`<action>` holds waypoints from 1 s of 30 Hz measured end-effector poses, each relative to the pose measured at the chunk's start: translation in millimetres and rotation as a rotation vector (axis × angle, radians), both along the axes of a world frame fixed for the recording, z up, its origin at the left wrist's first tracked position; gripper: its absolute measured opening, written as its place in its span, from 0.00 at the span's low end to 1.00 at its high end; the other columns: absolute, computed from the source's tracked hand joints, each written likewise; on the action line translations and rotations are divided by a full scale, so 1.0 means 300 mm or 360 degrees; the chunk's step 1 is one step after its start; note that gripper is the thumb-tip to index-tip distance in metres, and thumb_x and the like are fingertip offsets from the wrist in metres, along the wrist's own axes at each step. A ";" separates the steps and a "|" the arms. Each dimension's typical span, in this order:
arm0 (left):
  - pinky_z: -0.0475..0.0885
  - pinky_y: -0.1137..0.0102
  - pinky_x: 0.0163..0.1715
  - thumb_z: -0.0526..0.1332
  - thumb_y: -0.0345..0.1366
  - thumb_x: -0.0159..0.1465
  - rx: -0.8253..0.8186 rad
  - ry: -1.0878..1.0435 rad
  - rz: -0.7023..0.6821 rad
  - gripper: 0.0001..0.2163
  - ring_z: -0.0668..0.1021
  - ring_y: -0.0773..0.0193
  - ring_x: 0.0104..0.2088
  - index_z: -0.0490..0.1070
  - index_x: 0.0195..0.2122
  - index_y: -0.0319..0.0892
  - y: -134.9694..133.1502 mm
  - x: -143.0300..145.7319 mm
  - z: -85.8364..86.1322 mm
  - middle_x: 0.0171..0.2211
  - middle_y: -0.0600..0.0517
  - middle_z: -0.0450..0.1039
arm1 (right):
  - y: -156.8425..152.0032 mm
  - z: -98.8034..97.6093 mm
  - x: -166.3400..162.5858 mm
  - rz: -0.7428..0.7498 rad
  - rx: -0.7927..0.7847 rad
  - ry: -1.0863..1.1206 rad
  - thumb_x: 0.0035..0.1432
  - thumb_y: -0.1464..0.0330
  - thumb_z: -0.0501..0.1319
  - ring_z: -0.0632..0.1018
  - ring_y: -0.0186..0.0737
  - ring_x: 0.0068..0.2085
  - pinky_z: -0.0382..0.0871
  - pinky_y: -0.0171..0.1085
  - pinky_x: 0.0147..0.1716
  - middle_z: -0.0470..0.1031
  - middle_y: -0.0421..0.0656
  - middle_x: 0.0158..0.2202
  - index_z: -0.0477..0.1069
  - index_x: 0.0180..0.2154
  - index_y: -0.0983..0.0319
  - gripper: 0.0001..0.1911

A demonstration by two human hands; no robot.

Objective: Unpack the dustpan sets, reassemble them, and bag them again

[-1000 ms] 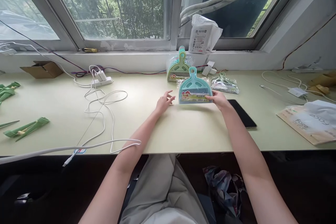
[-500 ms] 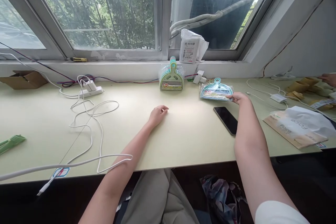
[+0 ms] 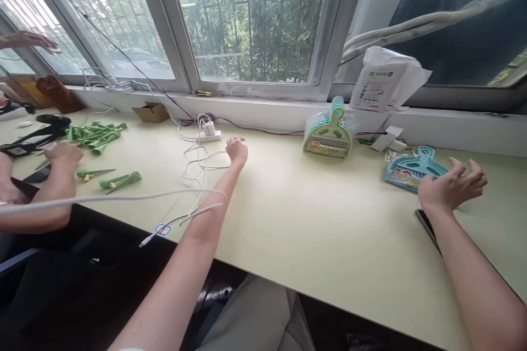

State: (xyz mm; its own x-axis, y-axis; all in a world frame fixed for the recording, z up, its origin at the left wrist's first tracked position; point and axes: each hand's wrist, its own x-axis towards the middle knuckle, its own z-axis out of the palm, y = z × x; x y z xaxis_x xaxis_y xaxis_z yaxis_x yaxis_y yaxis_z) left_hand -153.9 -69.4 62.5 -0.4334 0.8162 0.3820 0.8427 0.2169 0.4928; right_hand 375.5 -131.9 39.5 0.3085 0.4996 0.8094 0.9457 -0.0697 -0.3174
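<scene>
My right hand (image 3: 450, 189) hovers open, fingers spread, just at the near edge of a packaged blue dustpan set (image 3: 411, 169) that lies flat on the pale table (image 3: 313, 225). It holds nothing. My left hand (image 3: 237, 150) reaches out to the left with fingers curled loosely, next to the white cables (image 3: 201, 167) and close to a white power strip (image 3: 208, 132); nothing shows in it. A stack of green and blue packaged dustpan sets (image 3: 329, 134) stands upright against the window ledge between my hands.
A dark phone (image 3: 428, 226) lies by my right wrist. A white parcel (image 3: 382, 81) sits on the sill. At the far left another person's hand (image 3: 61, 156) rests near several green pieces (image 3: 99, 134), and a small cardboard box (image 3: 151, 112) is behind.
My head has turned left. My right hand has let go of the blue dustpan set and opened beside it. My left hand has moved left toward the cables and power strip.
</scene>
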 end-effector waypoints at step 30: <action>0.60 0.49 0.45 0.47 0.37 0.67 -0.0707 0.0941 -0.0130 0.18 0.65 0.39 0.53 0.71 0.47 0.31 0.507 -0.402 -0.012 0.44 0.30 0.69 | -0.212 -0.158 -0.390 0.1170 -0.0789 -0.0321 0.63 0.61 0.49 0.70 0.51 0.57 0.63 0.51 0.51 0.71 0.41 0.54 0.72 0.44 0.49 0.15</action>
State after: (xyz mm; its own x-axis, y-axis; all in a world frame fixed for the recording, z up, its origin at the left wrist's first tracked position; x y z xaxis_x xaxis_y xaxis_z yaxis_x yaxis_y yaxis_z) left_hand -274.6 82.6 59.0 -0.1891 0.9690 0.1587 0.9621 0.2152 -0.1673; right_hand 258.4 -195.6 -7.8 -0.3496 0.8198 0.4534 0.8402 0.4885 -0.2355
